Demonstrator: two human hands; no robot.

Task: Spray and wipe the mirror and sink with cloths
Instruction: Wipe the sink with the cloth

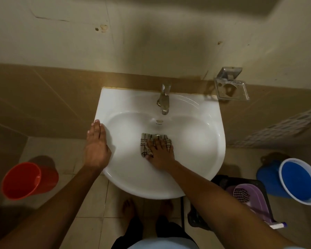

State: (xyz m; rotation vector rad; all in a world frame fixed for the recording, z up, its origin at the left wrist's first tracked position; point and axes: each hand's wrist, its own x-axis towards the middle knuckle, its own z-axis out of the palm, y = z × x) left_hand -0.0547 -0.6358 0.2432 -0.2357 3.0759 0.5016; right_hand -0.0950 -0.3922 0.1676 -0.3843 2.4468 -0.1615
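Observation:
A white wall-mounted sink [201, 137] fills the middle of the view, with a metal tap [164, 100] at its back edge. My right hand [160, 152] lies flat inside the basin, pressing a checked cloth [147, 142] onto the bottom, over the drain. My left hand [97, 142] rests palm down on the sink's left rim, fingers together, holding nothing. A second checked cloth [241, 194] lies in a purple basket [253, 203] at the lower right. No mirror or spray bottle is in view.
A red bucket [25, 180] stands on the tiled floor at the left. A blue bucket [298, 180] stands at the right. A metal soap holder [232, 87] juts from the wall right of the tap. My bare feet [127, 207] are under the sink.

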